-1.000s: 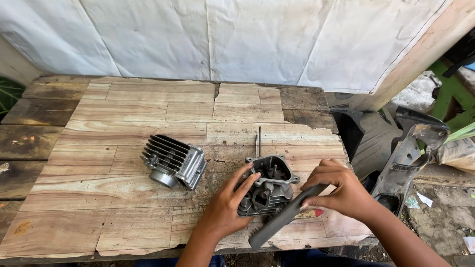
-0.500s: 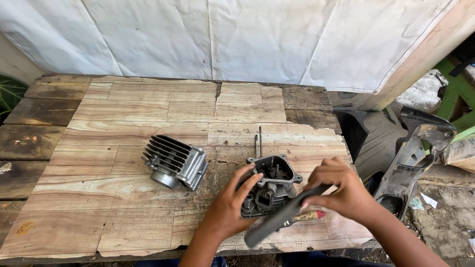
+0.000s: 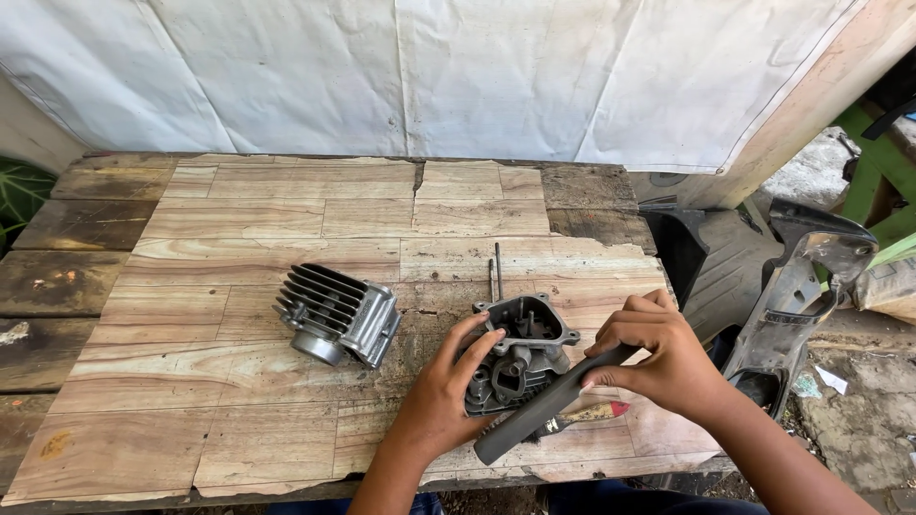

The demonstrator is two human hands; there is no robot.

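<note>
A grey metal engine cylinder head (image 3: 523, 348) rests on the wooden workbench (image 3: 239, 238) near its front right. My left hand (image 3: 448, 386) steadies its left side, fingers touching the casting. My right hand (image 3: 658, 358) grips the top of a long dark grey bar-shaped tool (image 3: 544, 408), which slants down-left across the front of the head. A thin metal rod (image 3: 497, 267) lies just behind the head. A finned grey engine cylinder (image 3: 336, 313) lies on its side to the left, apart from both hands.
A red-tipped tool handle (image 3: 596, 412) lies under the bar near the bench's front edge. Black plastic motorcycle body panels (image 3: 797, 286) stand off the right end of the bench. A white tarp (image 3: 429, 67) hangs behind it.
Both hands stay on the cylinder head and the bar. The bar's lower end has shifted slightly; the view has drifted a little.
</note>
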